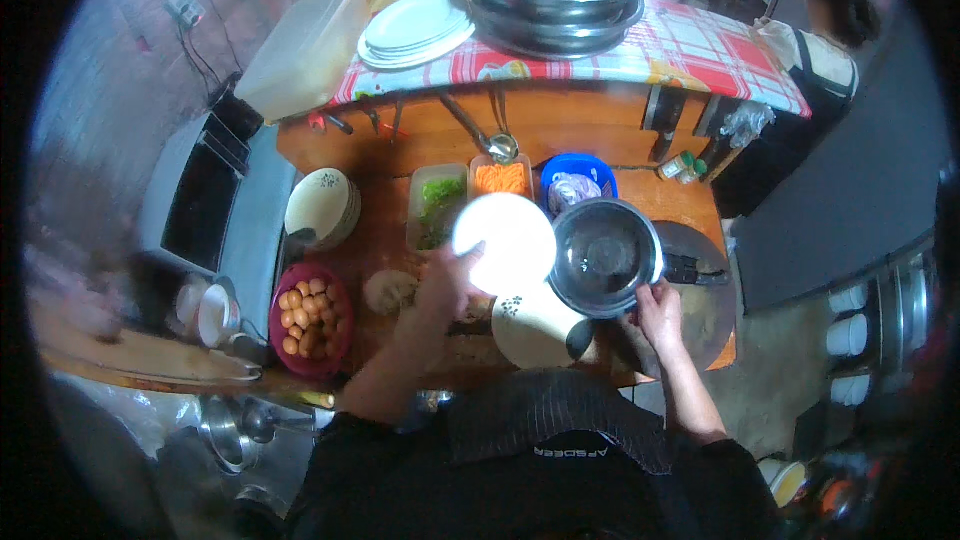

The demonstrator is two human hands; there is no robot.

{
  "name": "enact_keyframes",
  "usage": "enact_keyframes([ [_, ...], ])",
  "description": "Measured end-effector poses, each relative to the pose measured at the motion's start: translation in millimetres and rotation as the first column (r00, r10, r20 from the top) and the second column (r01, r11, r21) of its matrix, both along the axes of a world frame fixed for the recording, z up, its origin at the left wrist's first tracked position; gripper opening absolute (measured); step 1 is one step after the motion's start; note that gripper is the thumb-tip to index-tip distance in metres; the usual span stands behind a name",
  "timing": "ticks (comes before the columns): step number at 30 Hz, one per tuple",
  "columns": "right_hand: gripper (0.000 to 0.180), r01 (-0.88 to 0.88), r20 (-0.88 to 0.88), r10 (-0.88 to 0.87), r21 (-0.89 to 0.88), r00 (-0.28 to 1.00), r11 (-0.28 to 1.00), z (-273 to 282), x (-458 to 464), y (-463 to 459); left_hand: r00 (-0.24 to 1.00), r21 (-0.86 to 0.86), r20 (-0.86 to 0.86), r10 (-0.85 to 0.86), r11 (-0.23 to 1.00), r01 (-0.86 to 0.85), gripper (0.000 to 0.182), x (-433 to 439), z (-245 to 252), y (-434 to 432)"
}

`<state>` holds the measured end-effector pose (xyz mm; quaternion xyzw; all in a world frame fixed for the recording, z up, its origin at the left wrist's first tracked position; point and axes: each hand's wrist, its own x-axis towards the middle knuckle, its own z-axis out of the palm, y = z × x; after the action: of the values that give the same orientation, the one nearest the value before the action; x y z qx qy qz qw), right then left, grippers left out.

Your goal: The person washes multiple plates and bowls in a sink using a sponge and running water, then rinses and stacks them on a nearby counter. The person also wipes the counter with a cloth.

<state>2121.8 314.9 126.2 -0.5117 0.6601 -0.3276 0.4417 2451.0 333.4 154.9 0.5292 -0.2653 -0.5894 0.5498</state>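
Note:
My left hand (457,274) grips the edge of a round white plate or lid (505,244), which glares in the light. With my right hand (658,307) I hold the rim of a dark round bowl (604,259), shiny inside. Below both, near the table's front edge, sits a patterned cream bowl (536,334), partly covered by them. Behind the white disc are a container of chopped greens (442,195) and one of shredded orange vegetable, perhaps carrot (501,178). A blue basket (580,163) behind the dark bowl holds something in plastic.
A magenta basket of eggs (311,319) and stacked cream bowls (322,202) stand at left. A round board (705,315) with a dark-handled tool (694,271) lies at right. The raised shelf bears white plates (416,26) and steel basins (555,0). Another person (821,67) stands at upper right.

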Motion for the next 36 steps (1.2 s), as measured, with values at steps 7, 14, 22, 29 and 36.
enact_keyframes([
  [7, 0.02, -0.035, 0.214, 0.006, 0.129, 0.977, 0.991, 39.1, -44.9, 2.7, 0.904, -0.517, 0.243, 0.352, 0.836, -0.186, 0.034, 92.6, 184.9, -90.7],
  [14, 0.015, -0.154, 0.358, 0.182, -0.106, 0.916, 0.982, 179.6, -35.9, -30.0, 0.883, -0.268, 0.37, 0.287, 0.944, -0.195, 0.038, 118.8, 238.4, -199.6],
  [22, 0.018, -0.24, 0.516, 0.319, -0.215, 0.795, 0.947, 237.0, -9.1, -52.2, -0.415, -0.647, 0.677, 0.608, 0.76, 0.057, 0.065, 91.1, 210.1, -173.6],
  [29, 0.035, -0.607, 0.203, 0.636, -0.189, 0.745, 0.772, 240.1, 45.8, -72.1, 0.992, -0.349, 0.095, -0.086, 0.93, 0.114, 0.048, -4.7, 142.9, -15.9],
  [36, 0.054, -0.805, -0.778, -0.283, -0.593, 0.561, 0.034, 276.0, 85.2, -204.1, 0.936, -0.214, -0.035, 0.35, 0.912, -0.349, 0.049, 31.4, 102.0, 36.5],
])
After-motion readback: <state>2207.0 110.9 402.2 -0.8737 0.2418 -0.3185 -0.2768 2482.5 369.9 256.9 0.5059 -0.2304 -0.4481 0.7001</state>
